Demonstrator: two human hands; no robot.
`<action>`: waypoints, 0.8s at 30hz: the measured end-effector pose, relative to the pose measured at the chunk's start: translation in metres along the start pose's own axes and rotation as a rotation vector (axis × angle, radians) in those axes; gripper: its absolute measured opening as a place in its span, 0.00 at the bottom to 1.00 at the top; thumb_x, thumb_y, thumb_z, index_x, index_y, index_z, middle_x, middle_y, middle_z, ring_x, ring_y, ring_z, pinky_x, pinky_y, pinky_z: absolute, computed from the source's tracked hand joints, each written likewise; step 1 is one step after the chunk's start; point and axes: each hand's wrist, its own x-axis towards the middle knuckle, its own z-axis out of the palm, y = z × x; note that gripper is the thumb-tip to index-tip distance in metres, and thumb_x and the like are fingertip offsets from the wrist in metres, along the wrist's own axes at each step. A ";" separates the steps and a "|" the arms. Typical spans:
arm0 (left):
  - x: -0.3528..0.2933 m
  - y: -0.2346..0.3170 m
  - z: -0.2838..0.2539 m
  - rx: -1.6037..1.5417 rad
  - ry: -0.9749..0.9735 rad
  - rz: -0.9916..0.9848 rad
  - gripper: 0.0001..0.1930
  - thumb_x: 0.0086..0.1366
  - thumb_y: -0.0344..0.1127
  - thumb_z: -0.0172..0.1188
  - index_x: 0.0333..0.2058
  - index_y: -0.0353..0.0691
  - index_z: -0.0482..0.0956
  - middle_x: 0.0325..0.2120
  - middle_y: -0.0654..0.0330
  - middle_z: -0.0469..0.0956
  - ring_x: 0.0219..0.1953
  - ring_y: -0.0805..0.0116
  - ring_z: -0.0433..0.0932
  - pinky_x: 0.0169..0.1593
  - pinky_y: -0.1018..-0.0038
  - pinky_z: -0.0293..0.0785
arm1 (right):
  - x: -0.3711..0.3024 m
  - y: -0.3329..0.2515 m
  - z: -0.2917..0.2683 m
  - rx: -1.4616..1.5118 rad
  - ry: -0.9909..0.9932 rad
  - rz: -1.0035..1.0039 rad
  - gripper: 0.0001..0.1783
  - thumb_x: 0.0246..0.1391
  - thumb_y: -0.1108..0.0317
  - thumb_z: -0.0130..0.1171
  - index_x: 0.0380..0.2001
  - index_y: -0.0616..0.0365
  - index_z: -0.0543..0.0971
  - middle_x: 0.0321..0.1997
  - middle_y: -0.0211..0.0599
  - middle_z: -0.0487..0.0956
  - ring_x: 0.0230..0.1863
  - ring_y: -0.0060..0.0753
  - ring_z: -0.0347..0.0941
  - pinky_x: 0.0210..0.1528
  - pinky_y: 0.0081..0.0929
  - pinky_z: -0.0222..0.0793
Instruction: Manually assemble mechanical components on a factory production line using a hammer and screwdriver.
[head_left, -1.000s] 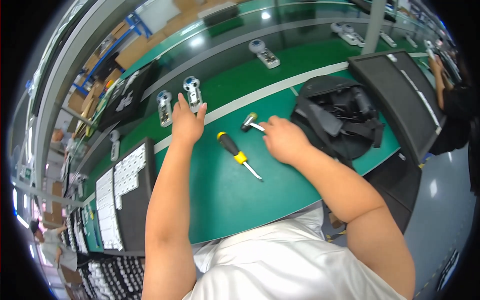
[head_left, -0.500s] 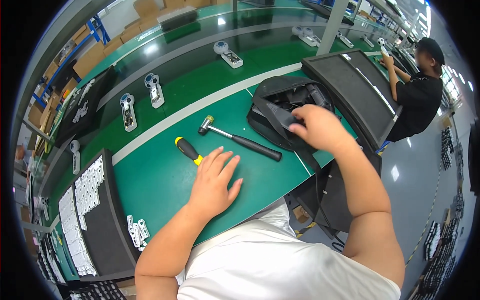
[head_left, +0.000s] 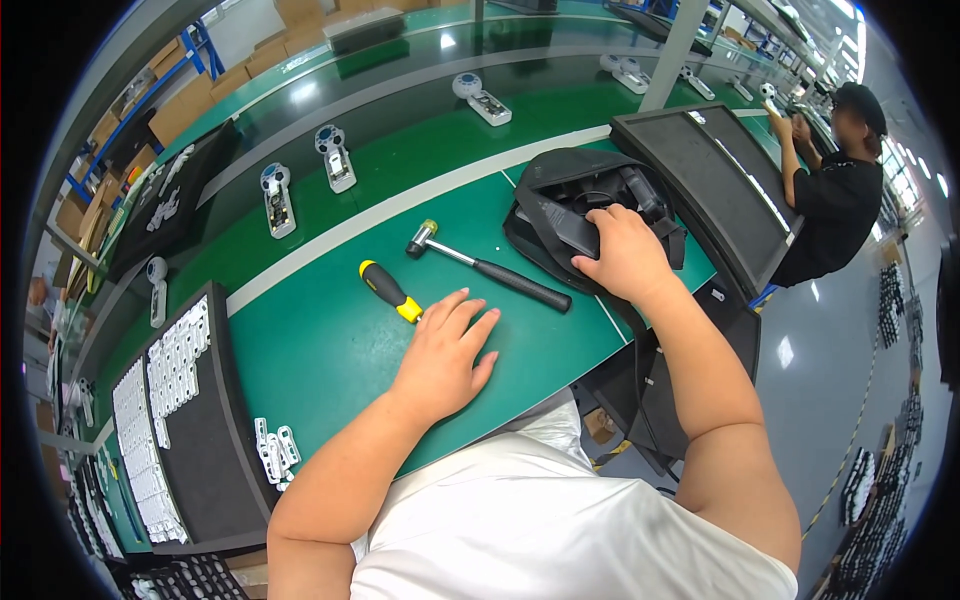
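My left hand (head_left: 440, 360) rests on the green tabletop (head_left: 320, 350), its fingers spread and holding nothing. Just beyond its fingertips lies a black-and-yellow screwdriver handle (head_left: 388, 288); whether a shaft continues under the hand is hidden. A hammer (head_left: 490, 268) with a black grip and a yellow-and-black head lies farther right. At the mouth of an open black bag (head_left: 545, 172), my right hand (head_left: 630, 255) closes its thumb and fingers on a dark grey block (head_left: 562, 226). Other dark items and a cable sit inside the bag. Its strap hangs over the table's front edge.
Beyond the table runs a green conveyor (head_left: 400, 140) with several white-and-grey devices (head_left: 335, 160). A black tray (head_left: 215, 430) of white parts stands left, beside loose white pieces (head_left: 275, 452). To the right are a black tray (head_left: 690, 170) and a person (head_left: 835, 190) holding a device.
My right hand has settled lower against the bag, its fingers closer around the dark grey block. Devices on the conveyor have shifted right. My left hand stays on the table.
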 end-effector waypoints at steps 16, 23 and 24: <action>0.002 0.000 0.001 -0.043 -0.017 0.017 0.28 0.60 0.34 0.74 0.60 0.39 0.81 0.62 0.49 0.76 0.71 0.42 0.69 0.70 0.47 0.71 | 0.002 0.004 0.018 -0.014 -0.023 0.004 0.36 0.51 0.49 0.78 0.55 0.65 0.81 0.53 0.51 0.79 0.58 0.58 0.78 0.62 0.50 0.75; 0.001 0.005 -0.008 -0.020 -0.006 0.033 0.29 0.59 0.34 0.75 0.60 0.39 0.81 0.62 0.50 0.76 0.70 0.42 0.70 0.70 0.47 0.72 | 0.000 0.002 0.027 0.030 0.048 -0.007 0.39 0.47 0.54 0.81 0.57 0.64 0.78 0.52 0.50 0.79 0.57 0.58 0.78 0.61 0.51 0.74; 0.001 0.008 -0.011 -0.017 -0.006 0.030 0.29 0.59 0.34 0.75 0.60 0.39 0.81 0.62 0.50 0.76 0.70 0.42 0.70 0.70 0.47 0.72 | -0.002 -0.001 0.030 0.006 0.098 -0.029 0.40 0.46 0.54 0.82 0.57 0.63 0.77 0.53 0.50 0.79 0.57 0.58 0.78 0.61 0.51 0.74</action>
